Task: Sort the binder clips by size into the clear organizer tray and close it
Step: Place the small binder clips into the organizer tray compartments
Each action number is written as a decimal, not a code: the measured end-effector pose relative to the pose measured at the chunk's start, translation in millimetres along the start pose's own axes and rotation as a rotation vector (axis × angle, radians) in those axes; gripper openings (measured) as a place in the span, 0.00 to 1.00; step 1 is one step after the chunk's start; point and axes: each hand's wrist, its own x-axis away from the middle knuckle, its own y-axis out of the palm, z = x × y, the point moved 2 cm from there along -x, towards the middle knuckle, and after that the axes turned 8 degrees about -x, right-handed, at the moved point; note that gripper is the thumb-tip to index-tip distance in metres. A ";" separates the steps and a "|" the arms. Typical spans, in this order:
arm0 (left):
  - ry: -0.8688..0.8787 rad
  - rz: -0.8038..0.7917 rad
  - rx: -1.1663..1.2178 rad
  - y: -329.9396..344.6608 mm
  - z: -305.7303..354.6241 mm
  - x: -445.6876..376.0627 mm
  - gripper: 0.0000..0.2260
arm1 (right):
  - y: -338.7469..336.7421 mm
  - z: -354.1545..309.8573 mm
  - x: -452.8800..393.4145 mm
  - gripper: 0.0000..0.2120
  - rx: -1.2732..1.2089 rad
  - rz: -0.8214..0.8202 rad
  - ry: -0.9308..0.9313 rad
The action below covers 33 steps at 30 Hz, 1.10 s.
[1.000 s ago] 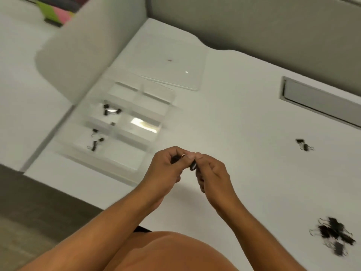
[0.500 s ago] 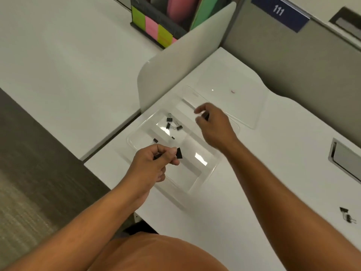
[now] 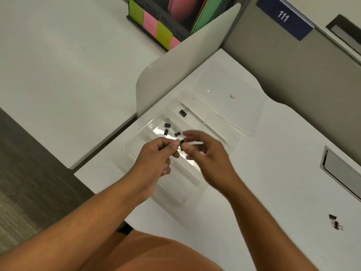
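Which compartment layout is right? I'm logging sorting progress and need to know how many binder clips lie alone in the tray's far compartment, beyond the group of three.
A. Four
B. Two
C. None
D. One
D. A single binder clip lies by itself in the far compartment of the clear organizer tray, apart from the group of three clips in the next compartment nearer the hands.

I see the clear organizer tray (image 3: 232, 137) lying open and flat on the white desk, its lid (image 3: 234, 106) resting just beyond it. Three small black binder clips (image 3: 172, 128) lie together in one far-left compartment, and a larger black binder clip (image 3: 183, 113) sits alone in the next compartment beyond. Another small black clip (image 3: 181, 142) is pinched above the tray, and two stray clips (image 3: 335, 222) lie well apart to the right.
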 end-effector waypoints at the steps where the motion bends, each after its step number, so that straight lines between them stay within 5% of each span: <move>1: -0.004 -0.012 -0.016 6.1 2.6 -3.7 0.07 | 2.9 0.1 2.2 0.11 -0.011 -0.003 0.010; 7: -0.115 0.027 0.116 28.8 13.6 -22.4 0.11 | -21.9 -7.6 -34.5 0.07 0.074 0.340 -0.087; 12: -0.155 0.082 0.276 31.5 16.8 -26.2 0.11 | -23.8 -5.5 -67.2 0.12 0.342 0.395 -0.110; 14: -0.165 0.047 0.404 28.7 20.2 -27.6 0.14 | -16.4 -7.0 -58.0 0.10 0.306 0.370 -0.146; 19: -0.182 -0.080 0.494 17.4 29.9 -25.6 0.25 | 25.1 -7.7 -17.0 0.11 0.245 0.017 -0.164; 27: -0.130 -0.285 0.418 15.7 38.8 -22.7 0.30 | 15.9 -23.3 -47.1 0.09 0.364 0.118 -0.157; 33: -0.085 -0.278 0.429 30.7 44.4 -23.5 0.29 | 6.0 -30.2 -67.3 0.07 0.470 0.110 -0.080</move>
